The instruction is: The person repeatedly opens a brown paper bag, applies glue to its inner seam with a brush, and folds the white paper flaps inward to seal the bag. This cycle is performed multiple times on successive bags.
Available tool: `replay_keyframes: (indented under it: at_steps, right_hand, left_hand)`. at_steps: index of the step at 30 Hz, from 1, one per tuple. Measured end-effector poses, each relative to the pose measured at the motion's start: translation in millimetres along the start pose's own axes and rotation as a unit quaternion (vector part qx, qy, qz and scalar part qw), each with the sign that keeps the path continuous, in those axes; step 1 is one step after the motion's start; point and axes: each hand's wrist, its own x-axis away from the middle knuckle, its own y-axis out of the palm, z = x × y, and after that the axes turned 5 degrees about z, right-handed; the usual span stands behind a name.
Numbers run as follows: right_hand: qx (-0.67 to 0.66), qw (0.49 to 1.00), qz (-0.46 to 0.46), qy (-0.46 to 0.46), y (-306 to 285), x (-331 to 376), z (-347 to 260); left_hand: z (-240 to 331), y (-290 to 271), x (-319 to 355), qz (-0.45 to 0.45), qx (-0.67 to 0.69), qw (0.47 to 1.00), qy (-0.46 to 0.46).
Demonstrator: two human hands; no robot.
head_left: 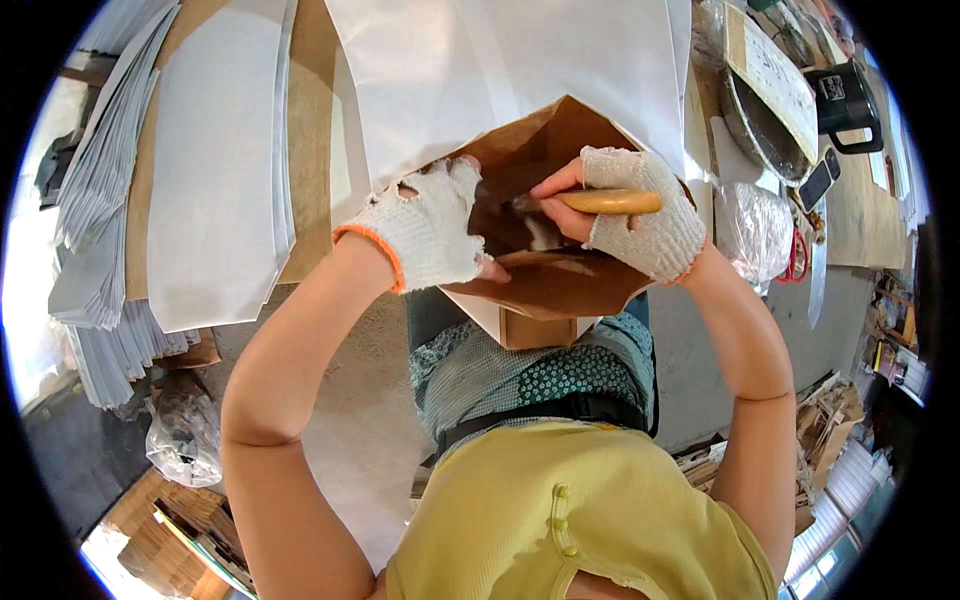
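A large paper bag (pixel 560 285), white outside and brown inside, lies with its mouth gaping toward me. My left hand (pixel 425 220), in a torn white fingerless glove with an orange cuff, grips the left side of the mouth; the thumb shows at the lower flap and fingertips at the upper edge. Inside the opening, my right hand (pixel 640 210), gloved the same way, is closed round a tool with a yellow wooden handle (pixel 612 202). Its tip points left into the bag and is too unclear to identify. A pale patch shows on the brown paper below it.
Flat white paper bags (pixel 215 160) lie on the table at left, beside a fanned stack (pixel 115 170). At right are a round basin (pixel 755 120), a black mug (pixel 846 105), a phone (pixel 819 180), a clear plastic bundle (pixel 750 228) and red-handled scissors (pixel 797 255).
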Motion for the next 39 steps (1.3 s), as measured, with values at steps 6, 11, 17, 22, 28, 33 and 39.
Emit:
replay_keyframes:
  at_steps: [6,11,17,22,28,33,39]
  right_hand:
    - [0.128,0.984,0.124,0.004,-33,44,25]
    - [-0.085,0.940,0.267,0.195,-5,61,11]
    - [-0.015,0.977,0.191,0.088,70,44,9]
    - [0.200,0.955,0.219,0.005,36,63,24]
    - [0.204,0.948,0.223,0.097,1,79,22]
    - [-0.300,0.861,0.380,0.156,-35,48,66]
    - [-0.649,0.569,0.499,0.078,34,-34,136]
  left_hand:
    - [33,-17,-18,-0.063,-0.061,0.996,-0.035]
    - [38,-10,-59,-0.010,-0.050,0.999,-0.006]
    - [14,19,-91,0.028,-0.036,0.998,-0.041]
    - [19,23,-84,0.046,-0.059,0.994,-0.082]
    - [15,23,-88,0.054,-0.062,0.993,-0.082]
    - [24,10,-81,0.032,-0.051,0.993,-0.106]
    - [34,31,-80,0.278,-0.177,0.941,0.072]
